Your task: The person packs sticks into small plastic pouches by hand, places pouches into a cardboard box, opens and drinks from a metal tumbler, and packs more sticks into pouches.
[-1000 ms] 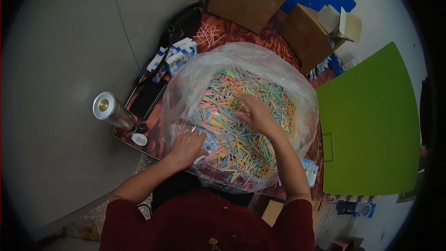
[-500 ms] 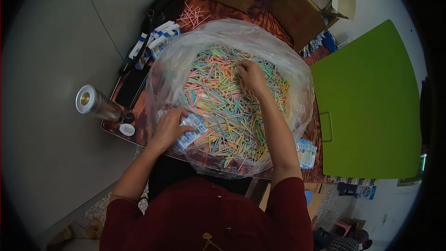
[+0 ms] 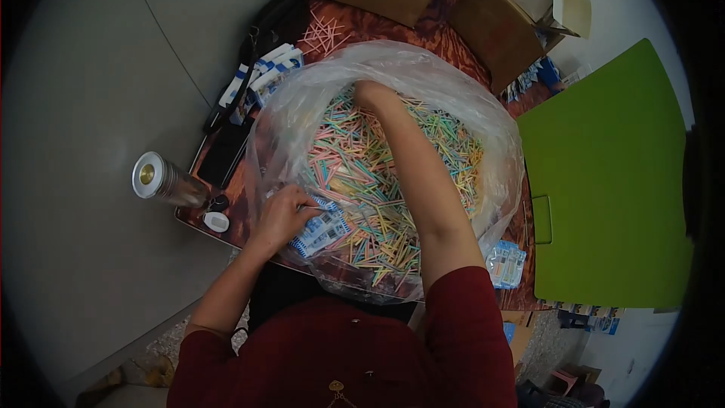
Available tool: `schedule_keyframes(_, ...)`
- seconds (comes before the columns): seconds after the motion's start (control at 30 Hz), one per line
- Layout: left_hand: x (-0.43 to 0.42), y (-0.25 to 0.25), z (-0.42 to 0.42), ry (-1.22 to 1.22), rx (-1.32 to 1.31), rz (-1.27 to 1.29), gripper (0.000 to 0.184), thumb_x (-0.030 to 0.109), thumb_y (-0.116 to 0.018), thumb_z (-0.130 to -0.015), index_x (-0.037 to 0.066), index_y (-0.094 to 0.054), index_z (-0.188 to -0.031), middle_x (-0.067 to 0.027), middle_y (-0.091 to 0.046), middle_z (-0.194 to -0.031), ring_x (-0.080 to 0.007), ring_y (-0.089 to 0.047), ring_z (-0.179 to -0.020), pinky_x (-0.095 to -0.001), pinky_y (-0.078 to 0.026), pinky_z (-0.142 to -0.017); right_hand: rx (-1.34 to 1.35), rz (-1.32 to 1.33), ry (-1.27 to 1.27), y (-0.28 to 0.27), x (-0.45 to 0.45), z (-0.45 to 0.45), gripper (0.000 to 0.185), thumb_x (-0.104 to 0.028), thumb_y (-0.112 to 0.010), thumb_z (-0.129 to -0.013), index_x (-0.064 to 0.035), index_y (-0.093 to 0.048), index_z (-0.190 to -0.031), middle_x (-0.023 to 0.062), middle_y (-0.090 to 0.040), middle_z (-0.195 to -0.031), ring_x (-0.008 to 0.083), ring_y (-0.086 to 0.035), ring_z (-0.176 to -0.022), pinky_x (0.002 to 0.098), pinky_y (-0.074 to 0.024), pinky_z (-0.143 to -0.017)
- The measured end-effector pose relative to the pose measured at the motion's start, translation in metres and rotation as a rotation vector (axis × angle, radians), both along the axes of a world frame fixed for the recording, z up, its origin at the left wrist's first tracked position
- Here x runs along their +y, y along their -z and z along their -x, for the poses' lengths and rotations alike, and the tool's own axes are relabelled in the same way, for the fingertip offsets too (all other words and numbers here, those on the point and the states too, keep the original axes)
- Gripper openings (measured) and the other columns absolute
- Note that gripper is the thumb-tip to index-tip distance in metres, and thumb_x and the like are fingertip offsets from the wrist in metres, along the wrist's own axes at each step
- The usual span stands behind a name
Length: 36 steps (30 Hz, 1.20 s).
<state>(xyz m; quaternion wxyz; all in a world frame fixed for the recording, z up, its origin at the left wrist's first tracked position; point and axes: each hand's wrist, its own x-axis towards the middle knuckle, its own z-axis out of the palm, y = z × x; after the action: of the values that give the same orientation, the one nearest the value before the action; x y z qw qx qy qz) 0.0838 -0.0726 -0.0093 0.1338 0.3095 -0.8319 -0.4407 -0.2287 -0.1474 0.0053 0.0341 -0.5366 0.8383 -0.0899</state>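
A large clear plastic bag (image 3: pixel 495 136) lies open on the red-brown table, full of thin pastel sticks (image 3: pixel 377 204). Near the bag's lower left edge, my left hand (image 3: pixel 282 215) pinches a blue-and-white printed packet (image 3: pixel 323 231) between thumb and fingers. My right hand (image 3: pixel 373 95) reaches over the sticks to the far side of the bag; its fingers are hidden at the bag's back edge, so what they hold does not show.
Cardboard boxes (image 3: pixel 495 30) stand at the back. A green chair back (image 3: pixel 612 181) is at the right, near more packets (image 3: pixel 507 264). Left are a metal-lidded canister (image 3: pixel 170 180), a phone (image 3: pixel 225 153), small boxes (image 3: pixel 273 72) and a black strap. Pink sticks (image 3: pixel 323 35) lie behind the bag.
My right hand has moved from the middle of the sticks to the far left side of the bag. My left hand has taken hold of the packet, more of which now shows.
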Motion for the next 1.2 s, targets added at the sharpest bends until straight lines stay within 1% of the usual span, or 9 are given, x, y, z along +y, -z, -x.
schedule_keyframes(0.17,0.002,-0.023,-0.003,0.025,0.149,0.322,0.012,0.011,-0.075,-0.073,0.002,-0.069,-0.079,-0.0096,-0.062,-0.08,-0.023,-0.062,-0.08,-0.0351,-0.047,-0.07,0.063,-0.276,-0.139,-0.031,0.016,-0.002,0.039,-0.019,-0.058,-0.078,-0.0008,-0.062,-0.112,0.0217,-0.059,-0.12,0.0338,-0.057,-0.111,0.0419,-0.0452,-0.091)
schedule_keyframes(0.27,0.0,-0.019,0.0,-0.065,0.407,-0.148,0.014,0.01,-0.073,-0.079,0.002,-0.067,-0.089,-0.0067,-0.065,-0.084,-0.0178,-0.063,-0.079,-0.0319,-0.049,-0.07,0.037,-0.238,-0.181,-0.034,0.038,0.009,0.043,-0.021,-0.06,-0.078,0.0007,-0.06,-0.115,0.022,-0.059,-0.119,0.0324,-0.057,-0.111,0.0392,-0.0436,-0.093)
schedule_keyframes(0.33,0.0,-0.023,0.01,-0.109,0.72,-0.976,0.022,0.007,-0.068,-0.085,0.002,-0.059,-0.104,-0.0052,-0.067,-0.09,-0.0128,-0.064,-0.078,-0.0258,-0.051,-0.071,0.05,-0.134,-0.205,-0.022,0.056,0.024,0.045,-0.023,-0.062,-0.079,0.0012,-0.059,-0.116,0.022,-0.059,-0.12,0.0314,-0.057,-0.111,0.0378,-0.0426,-0.095)
schedule_keyframes(0.43,0.004,-0.024,0.026,-0.128,0.696,-1.15,0.025,0.007,-0.06,-0.091,0.002,-0.05,-0.113,-0.0051,-0.067,-0.095,-0.0123,-0.066,-0.08,-0.0246,-0.055,-0.069,-0.169,0.039,-0.148,-0.019,0.088,0.037,0.049,-0.029,-0.063,-0.083,0.0019,-0.056,-0.12,0.019,-0.06,-0.121,0.0284,-0.057,-0.111,0.0365,-0.0408,-0.097)
schedule_keyframes(0.53,0.015,-0.029,0.044,-0.088,0.719,-1.387,0.021,0.009,-0.055,-0.094,0.002,-0.051,-0.114,-0.0055,-0.066,-0.097,-0.0137,-0.067,-0.085,-0.03,-0.059,-0.071,-0.912,0.135,0.272,-0.039,0.131,0.024,0.044,-0.031,-0.057,-0.093,0.0049,-0.056,-0.118,0.0169,-0.063,-0.11,0.0295,-0.061,-0.102,0.0409,-0.0472,-0.09)
schedule_keyframes(0.63,0.025,-0.015,0.059,-0.009,0.682,-1.527,0.025,0.01,-0.052,-0.096,0.003,-0.051,-0.119,-0.0077,-0.064,-0.108,-0.0163,-0.065,-0.096,-0.0348,-0.057,-0.083,-1.605,0.291,0.174,-0.037,0.173,0.016,0.024,-0.02,-0.055,-0.094,0.0029,-0.057,-0.101,0.0156,-0.066,-0.094,0.0216,-0.068,-0.074,0.0367,-0.0598,-0.065)
schedule_keyframes(0.8,0.046,-0.011,0.076,-0.02,0.618,-1.617,0.025,0.01,-0.051,-0.096,-0.001,-0.051,-0.119,-0.0112,-0.064,-0.108,-0.02,-0.066,-0.097,-0.0384,-0.056,-0.085,-2.278,0.722,0.351,0.011,0.229,-0.014,0.028,-0.019,-0.05,-0.097,0.0054,-0.051,-0.11,0.0191,-0.063,-0.094,0.0303,-0.065,-0.092,0.0439,-0.0568,-0.083)
schedule_keyframes(1.03,0.061,0.0,0.082,0.072,0.489,-1.559,0.023,0.005,-0.06,-0.09,-0.001,-0.058,-0.112,-0.0091,-0.066,-0.103,-0.0188,-0.067,-0.093,-0.0357,-0.058,-0.081,-1.417,0.942,0.433,0.004,0.262,-0.057,0.01,-0.01,-0.052,-0.095,-0.0021,-0.051,-0.102,0.0086,-0.063,-0.088,0.0187,-0.063,-0.082,0.0332,-0.0514,-0.076)
schedule_keyframes(1.2,0.067,-0.002,0.084,0.066,0.441,-1.415,0.022,0.002,-0.062,-0.088,-0.003,-0.06,-0.109,-0.0098,-0.067,-0.1,-0.0168,-0.067,-0.086,-0.0325,-0.058,-0.078,-1.182,0.952,0.333,0.017,0.257,-0.063,0.009,-0.01,-0.05,-0.096,-0.0038,-0.051,-0.103,0.0079,-0.064,-0.089,0.0183,-0.063,-0.079,0.0319,-0.05,-0.074)
